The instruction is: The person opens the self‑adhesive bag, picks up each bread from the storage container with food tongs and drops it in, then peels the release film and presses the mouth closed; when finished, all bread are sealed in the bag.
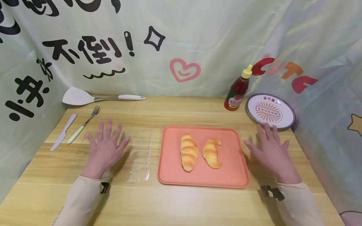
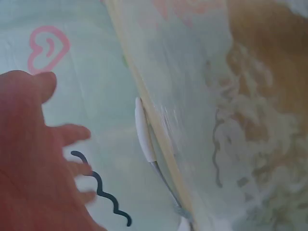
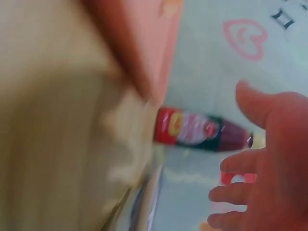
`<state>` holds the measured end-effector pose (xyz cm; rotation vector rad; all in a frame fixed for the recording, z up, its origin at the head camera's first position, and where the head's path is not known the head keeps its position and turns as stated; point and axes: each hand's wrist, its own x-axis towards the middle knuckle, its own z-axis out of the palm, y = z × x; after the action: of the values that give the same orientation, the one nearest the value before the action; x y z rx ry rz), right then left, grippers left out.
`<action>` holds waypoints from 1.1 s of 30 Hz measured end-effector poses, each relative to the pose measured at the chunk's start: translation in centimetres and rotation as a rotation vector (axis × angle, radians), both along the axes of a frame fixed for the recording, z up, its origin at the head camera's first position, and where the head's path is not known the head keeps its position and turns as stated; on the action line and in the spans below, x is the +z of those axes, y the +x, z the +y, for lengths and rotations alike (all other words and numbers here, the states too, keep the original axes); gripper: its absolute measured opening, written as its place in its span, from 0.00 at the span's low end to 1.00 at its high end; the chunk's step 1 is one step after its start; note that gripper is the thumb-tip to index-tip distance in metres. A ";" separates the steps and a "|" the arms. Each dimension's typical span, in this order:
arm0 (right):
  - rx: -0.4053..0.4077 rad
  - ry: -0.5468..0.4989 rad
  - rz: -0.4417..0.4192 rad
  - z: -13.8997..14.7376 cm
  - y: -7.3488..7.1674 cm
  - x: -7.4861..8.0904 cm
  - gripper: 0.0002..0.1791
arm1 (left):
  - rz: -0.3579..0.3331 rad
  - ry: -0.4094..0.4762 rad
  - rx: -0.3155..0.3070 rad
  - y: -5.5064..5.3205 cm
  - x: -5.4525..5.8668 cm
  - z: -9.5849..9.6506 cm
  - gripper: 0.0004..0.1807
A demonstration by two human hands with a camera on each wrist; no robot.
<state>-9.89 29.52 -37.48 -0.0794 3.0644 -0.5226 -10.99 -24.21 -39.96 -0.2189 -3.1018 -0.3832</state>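
Observation:
My left hand [image 1: 106, 149] hovers over or rests on the wood table with its fingers spread, holding nothing. Just beyond its fingers lie a fork [image 1: 83, 126] with a pale green handle and a white knife [image 1: 64, 130]. My right hand [image 1: 271, 153], also with fingers spread and nothing held, is beside a pink tray [image 1: 232, 157]. On the tray sit a long striped bread roll [image 1: 189, 153] and a curved croissant [image 1: 211, 153]. A white patterned plate [image 1: 268, 110] is just past the right fingertips. Straight fingers [image 3: 231, 195] show in the right wrist view, near a ketchup bottle [image 3: 192, 129].
A white spatula [image 1: 82, 95] lies along the back edge. The ketchup bottle [image 1: 237, 91] with a yellow cap stands at the back right. Clear plastic film [image 1: 141, 166] lies left of the tray. A printed cloth [image 1: 215, 40] walls the back and sides.

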 end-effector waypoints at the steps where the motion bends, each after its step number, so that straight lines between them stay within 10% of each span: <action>1: 0.018 -0.026 0.037 -0.5 0.0 0.3 0.48 | 0.012 0.018 -0.025 0.0 0.0 0.0 0.42; 12: 0.264 -0.216 0.302 -7.3 -0.2 2.1 0.27 | -0.022 0.425 -0.265 -0.3 0.5 0.6 0.33; 33: 0.684 -0.259 0.009 -21.5 -0.3 0.3 0.27 | -0.148 0.431 -0.263 0.1 0.9 1.8 0.29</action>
<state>-10.16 8.02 -37.15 -1.0749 2.6898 -0.8338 -10.86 -22.43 -39.06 -0.6133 -3.0292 -1.1002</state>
